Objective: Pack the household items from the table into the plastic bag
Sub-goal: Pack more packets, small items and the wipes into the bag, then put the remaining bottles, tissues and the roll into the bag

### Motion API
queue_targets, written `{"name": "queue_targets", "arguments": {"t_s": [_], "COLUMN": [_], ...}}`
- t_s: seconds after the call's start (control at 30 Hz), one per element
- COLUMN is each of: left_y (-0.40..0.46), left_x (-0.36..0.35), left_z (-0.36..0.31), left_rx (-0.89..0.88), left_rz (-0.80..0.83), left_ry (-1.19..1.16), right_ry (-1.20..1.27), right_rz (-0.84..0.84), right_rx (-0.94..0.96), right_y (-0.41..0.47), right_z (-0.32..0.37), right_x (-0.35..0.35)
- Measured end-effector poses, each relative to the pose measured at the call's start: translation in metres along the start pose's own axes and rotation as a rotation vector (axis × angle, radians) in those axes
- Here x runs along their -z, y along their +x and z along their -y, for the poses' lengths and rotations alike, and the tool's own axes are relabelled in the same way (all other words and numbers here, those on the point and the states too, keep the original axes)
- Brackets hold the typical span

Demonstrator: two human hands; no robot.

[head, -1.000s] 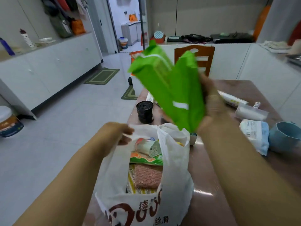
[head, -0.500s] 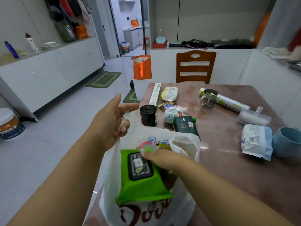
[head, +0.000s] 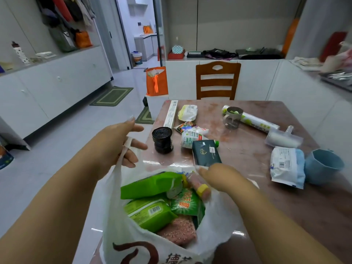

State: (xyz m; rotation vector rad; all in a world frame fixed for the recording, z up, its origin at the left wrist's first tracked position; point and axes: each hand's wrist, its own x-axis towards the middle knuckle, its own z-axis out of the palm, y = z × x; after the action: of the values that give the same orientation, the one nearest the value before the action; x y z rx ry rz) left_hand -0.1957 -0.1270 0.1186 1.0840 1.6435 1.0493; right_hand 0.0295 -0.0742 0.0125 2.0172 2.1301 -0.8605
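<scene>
The left hand (head: 116, 143) grips the plastic bag (head: 118, 221) handle; the empty, loosely open right hand (head: 219, 174) should pinch the dark green tissue pack (head: 205, 152) squarely.

Thin, crinkled white plastic bag (head: 118, 216) hooked on left hand (head: 116, 147). Glossy green film packs (head: 150, 184) below right hand (head: 219, 174). Polished, reflective reddish table (head: 247, 153) beyond it, matt black roll (head: 162, 140), varnished wooden chair (head: 218, 80) farther off.
</scene>
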Motion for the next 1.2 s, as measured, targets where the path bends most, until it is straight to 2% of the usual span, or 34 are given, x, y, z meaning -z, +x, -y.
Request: {"name": "queue_targets", "arguments": {"t_s": [0.1, 0.17, 0.23, 0.3, 0.4, 0.43, 0.5, 0.63, 0.73, 0.8, 0.9, 1.07, 1.13, 1.2], "left_y": [0.002, 0.004, 0.007, 0.012, 0.018, 0.02, 0.022, 0.02, 0.011, 0.004, 0.001, 0.004, 0.003, -0.001], "left_x": [-0.006, -0.009, -0.012, -0.013, -0.013, -0.013, -0.012, -0.015, -0.012, -0.011, -0.023, -0.047, -0.05, -0.052], "left_z": [-0.006, -0.006, -0.006, -0.006, -0.007, -0.007, -0.006, -0.011, -0.026, -0.033, -0.029, -0.018, -0.025, -0.036], "left_rx": [0.078, 0.103, 0.105, 0.072, 0.011, -0.009, -0.054, -0.138, -0.202, -0.189, -0.105, -0.028, -0.028, -0.019], "left_rz": [0.046, 0.048, 0.022, -0.031, -0.136, -0.164, -0.19, -0.179, -0.141, -0.103, -0.053, -0.024, -0.006, 0.03], "left_ry": [0.089, 0.123, 0.131, 0.116, 0.053, 0.014, -0.049, -0.149, -0.275, -0.326, -0.244, -0.059, 0.057, 0.233], "right_ry": [0.357, 0.465, 0.337, 0.031, -0.215, -0.245, -0.202, 0.053, 0.168, 0.189, -0.087, -0.336, -0.375, -0.39], "right_rz": [-0.039, -0.055, -0.155, -0.256, -0.144, -0.085, -0.081, -0.302, -0.62, -0.732, -0.585, -0.062, -0.017, -0.096], "right_rx": [0.051, 0.083, 0.107, 0.048, -0.061, -0.078, -0.122, -0.113, -0.061, -0.035, -0.055, -0.116, -0.117, -0.066], "right_y": [0.006, 0.013, 0.022, 0.032, 0.038, 0.038, 0.04, 0.045, 0.03, 0.014, 0.005, 0.004, 0.004, 0.0], "right_z": [0.004, 0.011, 0.015, 0.015, 0.0, -0.005, -0.017, -0.034, -0.046, -0.05, -0.054, -0.062, -0.066, -0.067], "right_x": [0.026, 0.038, 0.04, 0.031, 0.011, 0.007, 0.002, 0.029, 0.083, 0.116, 0.129, 0.086, 0.079, 0.086]}}
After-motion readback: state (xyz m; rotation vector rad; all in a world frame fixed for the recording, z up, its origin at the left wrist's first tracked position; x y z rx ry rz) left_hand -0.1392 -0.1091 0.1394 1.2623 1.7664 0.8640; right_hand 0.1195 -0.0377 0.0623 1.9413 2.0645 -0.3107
